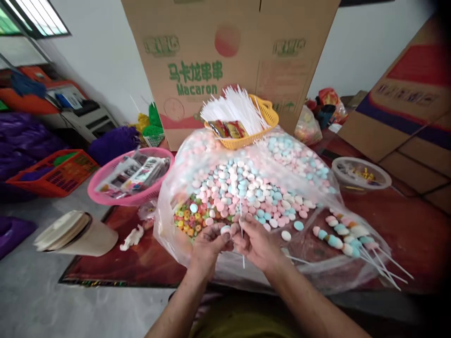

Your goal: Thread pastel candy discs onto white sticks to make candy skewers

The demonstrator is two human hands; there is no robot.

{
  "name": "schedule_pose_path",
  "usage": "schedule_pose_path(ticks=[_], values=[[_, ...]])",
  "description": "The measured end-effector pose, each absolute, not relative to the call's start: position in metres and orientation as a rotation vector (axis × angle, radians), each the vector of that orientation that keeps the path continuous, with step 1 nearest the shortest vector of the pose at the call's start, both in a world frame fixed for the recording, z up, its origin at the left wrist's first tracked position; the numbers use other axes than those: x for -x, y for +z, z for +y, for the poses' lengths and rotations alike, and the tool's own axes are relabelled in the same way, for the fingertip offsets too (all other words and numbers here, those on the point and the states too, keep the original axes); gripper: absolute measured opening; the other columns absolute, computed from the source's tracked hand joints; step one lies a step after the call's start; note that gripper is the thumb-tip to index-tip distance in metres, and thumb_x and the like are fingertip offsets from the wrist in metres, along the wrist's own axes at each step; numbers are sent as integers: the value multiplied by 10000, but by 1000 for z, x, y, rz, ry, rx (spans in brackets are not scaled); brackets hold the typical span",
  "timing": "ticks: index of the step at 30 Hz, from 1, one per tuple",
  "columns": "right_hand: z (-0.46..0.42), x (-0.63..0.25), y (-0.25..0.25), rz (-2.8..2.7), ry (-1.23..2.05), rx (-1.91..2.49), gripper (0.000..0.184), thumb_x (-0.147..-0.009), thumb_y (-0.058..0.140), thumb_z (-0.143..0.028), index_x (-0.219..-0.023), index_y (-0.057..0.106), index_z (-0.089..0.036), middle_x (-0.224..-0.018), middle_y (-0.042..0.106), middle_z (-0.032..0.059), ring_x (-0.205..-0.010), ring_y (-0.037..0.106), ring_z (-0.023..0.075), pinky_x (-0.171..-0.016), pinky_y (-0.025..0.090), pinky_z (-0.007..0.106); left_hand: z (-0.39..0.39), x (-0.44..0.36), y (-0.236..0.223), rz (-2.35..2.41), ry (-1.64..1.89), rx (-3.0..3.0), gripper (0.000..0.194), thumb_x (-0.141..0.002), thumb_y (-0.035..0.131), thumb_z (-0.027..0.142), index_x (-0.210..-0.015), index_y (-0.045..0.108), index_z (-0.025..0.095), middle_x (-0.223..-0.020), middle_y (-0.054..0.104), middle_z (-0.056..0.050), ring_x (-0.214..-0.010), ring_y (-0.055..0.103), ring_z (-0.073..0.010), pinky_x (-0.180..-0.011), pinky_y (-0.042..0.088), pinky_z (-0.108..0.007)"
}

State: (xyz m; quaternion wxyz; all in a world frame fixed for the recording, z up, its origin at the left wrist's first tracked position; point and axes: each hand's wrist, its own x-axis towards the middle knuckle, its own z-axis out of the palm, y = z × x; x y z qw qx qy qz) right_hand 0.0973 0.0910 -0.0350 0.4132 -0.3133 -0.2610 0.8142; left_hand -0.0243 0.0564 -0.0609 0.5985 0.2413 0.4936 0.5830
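Note:
My right hand [255, 241] is closed on a thin white stick [243, 261], held nearly upright, its lower end below my fingers. Whether any candy sits on its upper end I cannot tell against the pile. Pinched in the fingertips of my left hand [208, 244] is a pale round marshmallow candy [225, 229], close to the stick. Beyond both hands spreads a pile of pink, white and blue marshmallow candies [278, 206] on clear plastic. Small ring-shaped gummies [192, 218] lie left of it. Several loaded candy skewers [347, 234] rest at the right.
A yellow basket [243, 141] of white sticks stands behind the pile, before a large cardboard box [232, 56]. To the left are a pink basket [131, 201] of packets and a paper bucket [95, 237]. A clear tub [361, 173] sits at the right.

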Motion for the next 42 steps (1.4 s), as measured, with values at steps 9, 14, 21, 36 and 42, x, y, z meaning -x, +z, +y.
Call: schedule_pose_path(ticks=[9,14,21,36,42], values=[[69,-109,-35,-1418,1820,982,333,-858,440,-447,-1025,543,-178,-647,534,-34,-376,282,29,-365,217,189,62,35,-41,1172,1663,-506,400,-505,819,254,-838,634,129,-723,666,2,-581,595,-98,-559,530,-233],[72,-107,-43,-1836,1328,1091,434,-888,361,-316,-1263,501,-149,-611,527,-20,-558,466,97,-595,422,254,56,31,-37,1085,1625,-559,348,-517,814,230,-813,654,142,-694,681,0,-620,619,-108,-639,543,-247],[67,-120,-34,-2067,921,1142,438,-893,340,-276,-1265,522,-133,-641,624,17,-578,565,120,-605,468,247,54,37,-34,1111,1601,-517,358,-516,801,216,-828,646,138,-701,679,1,-590,614,-104,-633,528,-250],[45,-114,-16,-2637,440,1593,481,-826,354,-111,-1285,493,-137,-964,694,111,-777,668,227,-652,505,312,49,31,-55,1692,1618,-1079,273,-660,651,218,-924,634,152,-802,689,-33,-676,626,-130,-683,515,-262],[33,-104,-20,-2759,239,1625,476,-824,358,-96,-1279,484,-159,-901,689,97,-644,653,187,-525,458,267,40,25,-66,1803,1602,-1154,225,-643,634,187,-864,662,154,-804,705,-40,-703,650,-147,-719,526,-277]])
